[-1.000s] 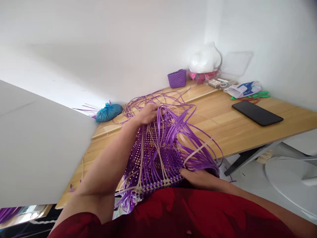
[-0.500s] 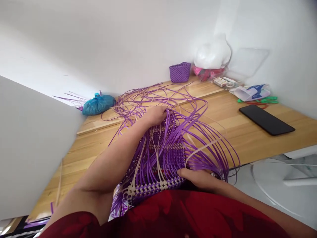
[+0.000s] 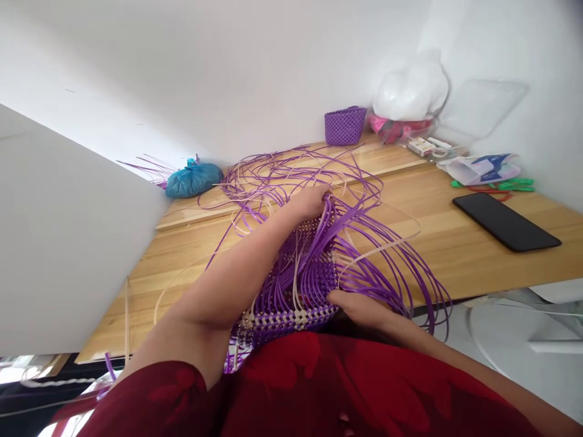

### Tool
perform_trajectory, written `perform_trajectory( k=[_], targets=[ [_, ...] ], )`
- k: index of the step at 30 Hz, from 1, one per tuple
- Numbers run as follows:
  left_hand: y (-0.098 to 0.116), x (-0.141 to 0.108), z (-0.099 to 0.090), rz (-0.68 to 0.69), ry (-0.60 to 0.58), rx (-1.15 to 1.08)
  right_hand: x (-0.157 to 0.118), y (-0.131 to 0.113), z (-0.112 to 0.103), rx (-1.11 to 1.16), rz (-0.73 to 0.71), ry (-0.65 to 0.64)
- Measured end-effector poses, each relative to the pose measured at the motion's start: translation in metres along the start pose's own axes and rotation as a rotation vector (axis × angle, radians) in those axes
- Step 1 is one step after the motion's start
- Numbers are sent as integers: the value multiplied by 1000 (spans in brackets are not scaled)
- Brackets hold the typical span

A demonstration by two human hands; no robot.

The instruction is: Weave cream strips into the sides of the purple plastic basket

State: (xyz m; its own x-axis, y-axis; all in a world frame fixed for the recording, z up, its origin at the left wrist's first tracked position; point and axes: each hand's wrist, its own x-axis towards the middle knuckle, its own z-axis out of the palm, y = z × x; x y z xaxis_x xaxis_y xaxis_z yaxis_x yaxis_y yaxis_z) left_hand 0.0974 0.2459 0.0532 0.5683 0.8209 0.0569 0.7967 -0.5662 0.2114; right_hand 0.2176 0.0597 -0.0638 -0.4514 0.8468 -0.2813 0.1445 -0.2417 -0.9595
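An unfinished woven basket (image 3: 328,273) of purple and cream plastic strips lies between my body and the desk, with long loose strips fanning out from its edges. My left hand (image 3: 313,203) reaches across to its far corner, fingers closed round the edge and some purple strips; the fingertips are partly hidden. At the near right corner, my right hand (image 3: 362,308) grips the woven edge, thumb on top and the other fingers out of sight beneath. A checkered cream-and-purple band (image 3: 286,318) runs along the near side, against my red clothing.
Loose strips (image 3: 277,164) tangle over the wooden desk (image 3: 182,267). A blue tied bag (image 3: 194,179) sits at the back left, a small finished purple basket (image 3: 345,126) by the wall. Right lie a white bag (image 3: 410,88), a plastic packet (image 3: 483,169) and a black phone (image 3: 506,221).
The camera view has shifted, so the desk items appear farther right. Both hands keep their holds on the basket, and its near band sits slightly higher in view.
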Motion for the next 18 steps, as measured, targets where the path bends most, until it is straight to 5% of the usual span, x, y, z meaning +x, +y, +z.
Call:
perform_trajectory(
  k=[12, 18],
  targets=[
    [-6, -81, -46, 179, 108, -71, 12, 34, 10, 262, -18, 127],
    [-30, -173, -53, -41, 469, -372, 12, 33, 4, 261, -66, 140]
  ],
)
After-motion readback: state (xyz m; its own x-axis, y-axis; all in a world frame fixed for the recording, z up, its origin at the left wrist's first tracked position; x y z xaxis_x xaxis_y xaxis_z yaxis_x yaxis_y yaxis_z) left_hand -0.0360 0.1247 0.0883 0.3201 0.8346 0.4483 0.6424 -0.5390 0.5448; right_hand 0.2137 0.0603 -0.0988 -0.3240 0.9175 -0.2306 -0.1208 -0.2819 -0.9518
